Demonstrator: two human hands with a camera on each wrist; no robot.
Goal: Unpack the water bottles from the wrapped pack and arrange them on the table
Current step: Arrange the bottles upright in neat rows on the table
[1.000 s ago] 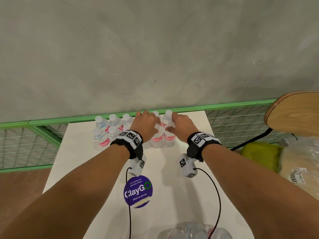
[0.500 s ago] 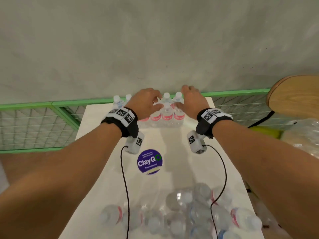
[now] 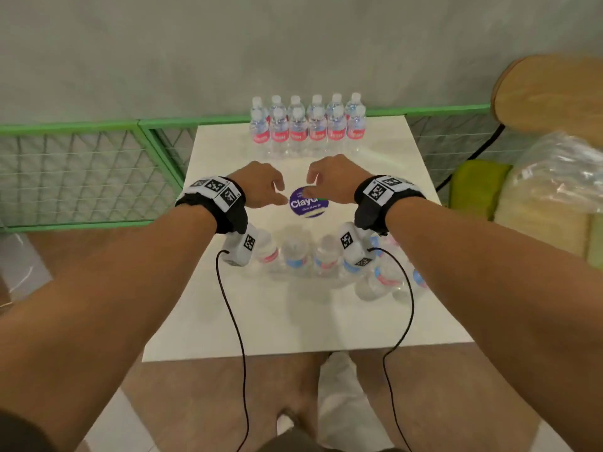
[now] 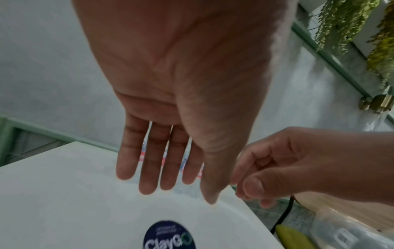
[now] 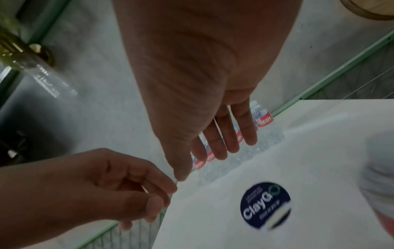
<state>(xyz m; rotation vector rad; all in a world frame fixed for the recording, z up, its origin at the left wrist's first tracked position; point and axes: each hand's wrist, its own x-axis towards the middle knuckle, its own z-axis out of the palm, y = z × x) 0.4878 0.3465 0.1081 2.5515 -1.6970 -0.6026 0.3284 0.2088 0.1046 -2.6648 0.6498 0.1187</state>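
Upright bottles (image 3: 306, 127) beyond both empty hands (image 3: 261, 187).

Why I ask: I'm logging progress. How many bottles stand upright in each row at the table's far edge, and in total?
Back row of upright water bottles: 6
Front row of upright water bottles: 6
Total: 12
Lying water bottles nearer: partly hidden, not counted.

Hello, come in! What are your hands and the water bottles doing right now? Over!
Left hand and right hand open, holding nothing. Clear red-labelled bottles upright at the white table's far edge. Loose clear bottles beneath wrists.
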